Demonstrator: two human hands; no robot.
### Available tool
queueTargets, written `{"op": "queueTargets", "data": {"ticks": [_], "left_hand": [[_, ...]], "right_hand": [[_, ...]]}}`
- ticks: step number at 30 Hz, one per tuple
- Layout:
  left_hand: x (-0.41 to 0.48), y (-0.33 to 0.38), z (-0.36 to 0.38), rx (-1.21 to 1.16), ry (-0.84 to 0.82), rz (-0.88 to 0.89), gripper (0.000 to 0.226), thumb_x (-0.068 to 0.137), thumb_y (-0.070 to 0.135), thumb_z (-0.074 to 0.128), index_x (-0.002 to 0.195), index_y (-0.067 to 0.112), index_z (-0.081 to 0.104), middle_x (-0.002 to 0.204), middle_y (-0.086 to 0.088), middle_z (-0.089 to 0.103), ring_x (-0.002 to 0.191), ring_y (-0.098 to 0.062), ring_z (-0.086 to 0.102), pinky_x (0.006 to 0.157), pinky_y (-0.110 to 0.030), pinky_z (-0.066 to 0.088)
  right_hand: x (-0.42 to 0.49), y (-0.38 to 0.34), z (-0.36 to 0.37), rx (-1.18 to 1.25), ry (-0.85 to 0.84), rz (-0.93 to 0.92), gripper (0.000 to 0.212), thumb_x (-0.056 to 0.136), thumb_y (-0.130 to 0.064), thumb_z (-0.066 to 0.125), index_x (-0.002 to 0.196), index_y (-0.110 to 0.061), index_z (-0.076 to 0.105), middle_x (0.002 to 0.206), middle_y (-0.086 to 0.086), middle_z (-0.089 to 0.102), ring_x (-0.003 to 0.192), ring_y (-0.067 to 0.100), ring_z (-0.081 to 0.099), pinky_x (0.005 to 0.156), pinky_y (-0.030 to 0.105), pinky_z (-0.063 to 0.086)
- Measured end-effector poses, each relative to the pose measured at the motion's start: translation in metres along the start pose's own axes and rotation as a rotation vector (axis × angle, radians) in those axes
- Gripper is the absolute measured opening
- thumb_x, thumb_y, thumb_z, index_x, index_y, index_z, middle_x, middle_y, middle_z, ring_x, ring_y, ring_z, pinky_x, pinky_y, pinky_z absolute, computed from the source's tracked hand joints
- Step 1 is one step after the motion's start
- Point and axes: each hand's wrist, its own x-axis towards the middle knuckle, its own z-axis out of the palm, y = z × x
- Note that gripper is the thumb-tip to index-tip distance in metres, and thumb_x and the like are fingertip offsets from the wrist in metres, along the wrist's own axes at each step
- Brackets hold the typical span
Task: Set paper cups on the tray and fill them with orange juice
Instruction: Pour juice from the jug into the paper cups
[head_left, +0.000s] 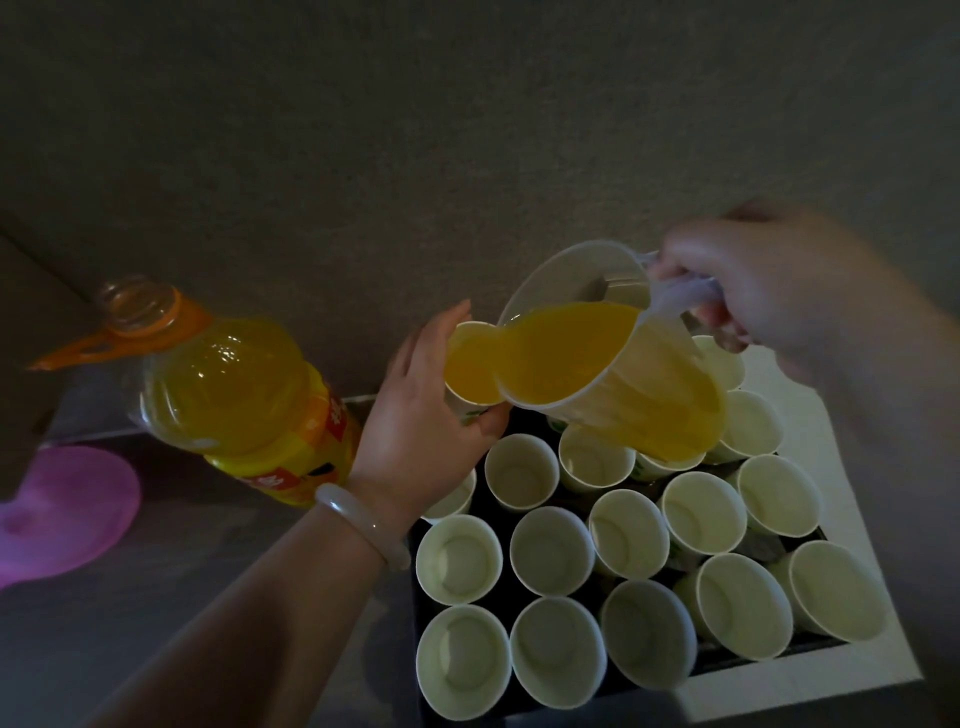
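Note:
My right hand (769, 291) grips the handle of a clear plastic pitcher (613, 358) of orange juice, tilted to the left. Its spout pours into a paper cup (470, 371) that my left hand (421, 415) holds at the tray's far left corner, fingers curled round the cup's side. That cup is nearly full of juice. Several empty white paper cups (553, 551) stand close together on the dark tray with a white rim (810, 686).
An open bottle of orange juice (239, 395) with a yellow label and orange neck handle stands left of the tray, close to my left wrist. A pink lid-like plastic thing (62, 514) lies at the far left. A dark wall rises behind.

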Motion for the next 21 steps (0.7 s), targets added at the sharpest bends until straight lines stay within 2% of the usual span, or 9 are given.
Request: {"op": "queueTargets", "data": {"ticks": [2, 10, 13, 16, 19, 21], "left_hand": [[0.0, 0.0, -0.001, 0.004, -0.004, 0.001, 0.087, 0.069, 0.036, 0.074, 0.145, 0.021, 0.033, 0.137, 0.001, 0.048, 0.126, -0.011, 0.042, 0.096, -0.024, 0.036], [0.0, 0.002, -0.001, -0.001, -0.003, -0.001, 0.087, 0.07, 0.034, 0.075, 0.145, 0.022, 0.033, 0.138, 0.001, 0.047, 0.127, -0.012, 0.042, 0.098, -0.027, 0.038], [-0.001, 0.001, 0.001, 0.007, 0.017, 0.007, 0.086, 0.071, 0.031, 0.077, 0.144, 0.02, 0.035, 0.136, 0.0, 0.049, 0.125, -0.011, 0.043, 0.095, -0.02, 0.035], [-0.002, 0.001, 0.002, 0.013, 0.055, 0.013, 0.084, 0.072, 0.029, 0.08, 0.143, 0.017, 0.037, 0.132, 0.003, 0.051, 0.122, -0.009, 0.044, 0.093, -0.013, 0.032], [-0.003, 0.004, 0.002, -0.028, 0.094, -0.006, 0.082, 0.071, 0.025, 0.082, 0.141, 0.019, 0.039, 0.122, 0.015, 0.048, 0.119, -0.007, 0.046, 0.095, -0.024, 0.041], [-0.003, 0.007, 0.001, -0.05, 0.105, -0.021, 0.083, 0.072, 0.026, 0.081, 0.142, 0.021, 0.038, 0.121, 0.017, 0.047, 0.118, -0.009, 0.049, 0.096, -0.032, 0.046]], "right_hand": [[0.0, 0.0, 0.0, -0.006, 0.006, -0.012, 0.034, 0.077, -0.032, 0.058, 0.044, -0.021, 0.059, 0.036, -0.004, 0.041, 0.039, 0.015, 0.037, 0.052, 0.034, 0.033], [-0.001, 0.002, 0.0, 0.065, 0.028, 0.013, 0.036, 0.074, -0.032, 0.059, 0.041, -0.019, 0.057, 0.036, -0.004, 0.039, 0.039, 0.015, 0.034, 0.05, 0.033, 0.03], [-0.003, 0.004, 0.0, 0.084, 0.005, 0.039, 0.033, 0.073, -0.032, 0.059, 0.042, -0.021, 0.059, 0.036, -0.004, 0.04, 0.035, 0.011, 0.035, 0.049, 0.031, 0.032], [-0.004, 0.007, -0.001, 0.144, 0.017, 0.074, 0.041, 0.08, -0.024, 0.057, 0.039, -0.017, 0.056, 0.035, -0.004, 0.037, 0.032, 0.008, 0.032, 0.046, 0.026, 0.029], [-0.006, 0.015, -0.003, 0.201, 0.045, 0.101, 0.033, 0.08, -0.023, 0.057, 0.049, -0.013, 0.054, 0.037, -0.003, 0.038, 0.034, 0.009, 0.032, 0.044, 0.026, 0.028], [-0.006, 0.02, -0.005, 0.257, 0.046, 0.113, 0.037, 0.083, -0.022, 0.055, 0.047, -0.014, 0.06, 0.038, -0.004, 0.039, 0.034, 0.009, 0.032, 0.044, 0.027, 0.028]]}}
